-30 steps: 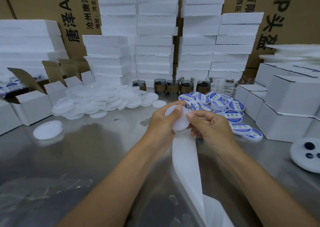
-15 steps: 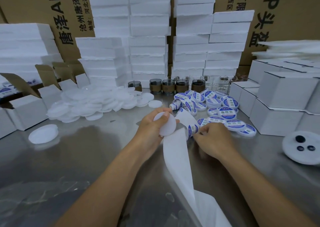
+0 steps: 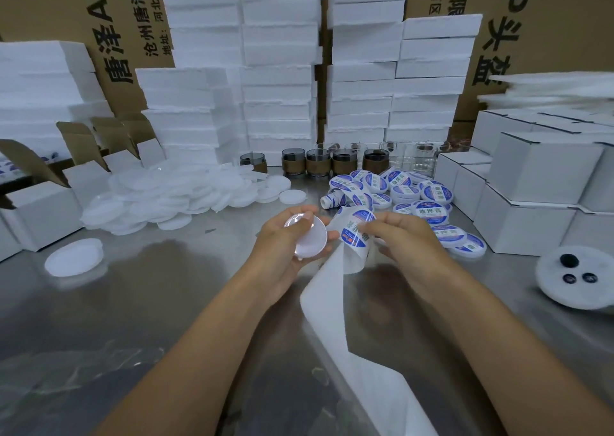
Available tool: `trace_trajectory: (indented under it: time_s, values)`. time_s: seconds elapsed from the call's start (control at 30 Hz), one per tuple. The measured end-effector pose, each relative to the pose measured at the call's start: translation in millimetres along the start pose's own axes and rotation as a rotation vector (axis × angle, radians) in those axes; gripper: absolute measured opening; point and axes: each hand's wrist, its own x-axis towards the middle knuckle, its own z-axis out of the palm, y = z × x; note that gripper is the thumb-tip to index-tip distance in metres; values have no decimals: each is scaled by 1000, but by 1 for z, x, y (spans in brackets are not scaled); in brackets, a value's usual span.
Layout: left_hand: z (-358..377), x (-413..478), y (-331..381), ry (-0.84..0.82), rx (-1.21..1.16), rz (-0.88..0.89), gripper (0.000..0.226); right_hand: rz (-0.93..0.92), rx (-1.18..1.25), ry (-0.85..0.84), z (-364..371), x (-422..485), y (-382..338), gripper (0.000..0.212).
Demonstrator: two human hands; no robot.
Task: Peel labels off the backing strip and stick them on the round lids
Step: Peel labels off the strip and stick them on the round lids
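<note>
Left hand [image 3: 282, 249] grips a blank round lid [image 3: 310, 241], fingers curled round its rim, above the tabletop [image 3: 133, 302]. Just right of the lid, right hand [image 3: 410, 239] pinches a blue-white label [image 3: 355, 234] at the curled top of the backing strip [image 3: 332, 306]. Labelled lids [image 3: 428, 209] are piled beyond the lid, to its right.

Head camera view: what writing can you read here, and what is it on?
"唐泽AH", turned sideways: left carton.
"沧州唐泽通", cut off at the top: same carton.
"P头盔": right carton.
"助焊膏": labelled lid.
All other print: too small or cut off to read.
</note>
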Motion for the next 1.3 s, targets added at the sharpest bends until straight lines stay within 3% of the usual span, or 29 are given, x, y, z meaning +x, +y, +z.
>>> trace_trajectory:
  time_s: [0.1, 0.33, 0.5, 0.73, 0.9, 0.97, 1.07, 1.2, 1.3]
  values:
    - [1, 0, 1, 9, 26, 6, 13, -55, 36, -7, 1, 0, 1, 14]
    - [6, -5, 8, 7, -7, 91, 13, -92, 98, 61, 7, 0, 4, 21]
    - [14, -10, 5, -40, 172, 144, 11, -85, 89, 162, 12, -1, 5, 47]
    - [13, -8, -3, 29, 261, 127, 21, -153, 34, 237, 16, -5, 2, 58]
    - [15, -9, -5, 55, 235, 48, 20, -198, -1, 209, 18, -7, 5, 53]
    - [15, -9, -4, 56, 187, 48, 22, -260, -79, 208, 20, -7, 8, 50]
    - [14, -8, -2, 103, 90, 33, 22, -414, -247, 289, 21, -8, 10, 23]
    - [11, -6, 1, 136, 4, 14, 20, -664, -460, 212, 20, -13, 10, 29]
    - [9, -6, 3, 115, -58, 6, 16, -714, -560, 190, 18, -14, 9, 30]
